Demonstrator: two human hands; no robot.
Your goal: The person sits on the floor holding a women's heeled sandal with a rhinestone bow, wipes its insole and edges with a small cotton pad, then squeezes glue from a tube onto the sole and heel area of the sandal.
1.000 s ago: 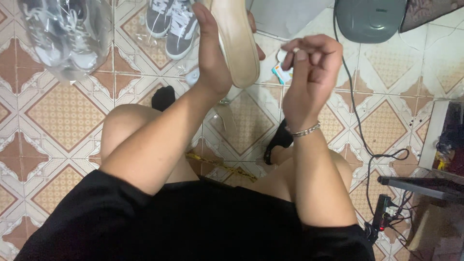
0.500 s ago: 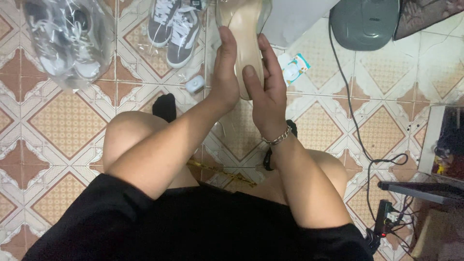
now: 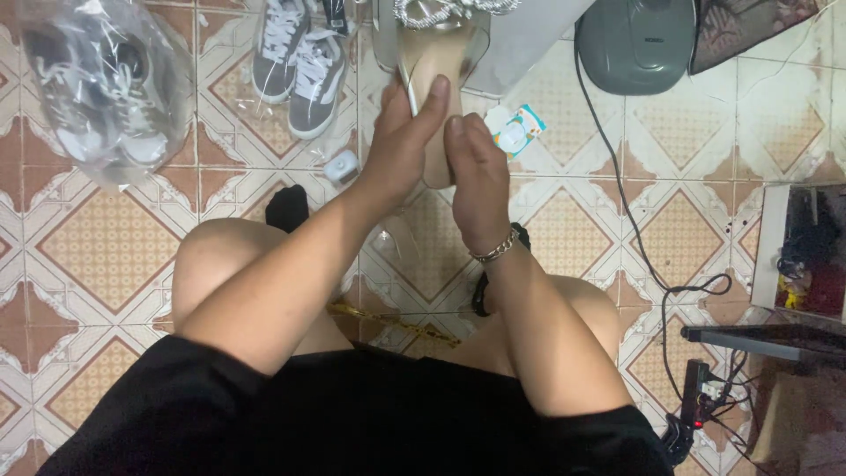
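A beige sandal (image 3: 438, 62) with a sparkly strap at its toe end is held out in front of me, its insole facing up. My left hand (image 3: 404, 145) wraps the sandal's left side, with the thumb lying along the insole. My right hand (image 3: 473, 163), a silver bracelet on its wrist, presses on the heel end of the insole with its fingers curled over it. Both forearms reach out over my bare knees.
Patterned tile floor (image 3: 97, 256) all around. Grey sneakers (image 3: 300, 57) stand at the top, another pair in a clear bag (image 3: 97, 84) at top left. A small packet (image 3: 515, 130), a small white bottle (image 3: 341, 166), a grey appliance (image 3: 634, 40) with a black cord (image 3: 630, 220), a power strip (image 3: 696, 392).
My right hand came down from pinching something small and now rests on the sandal's heel. The sandal turned from sole-up and tilted to flat, insole up.
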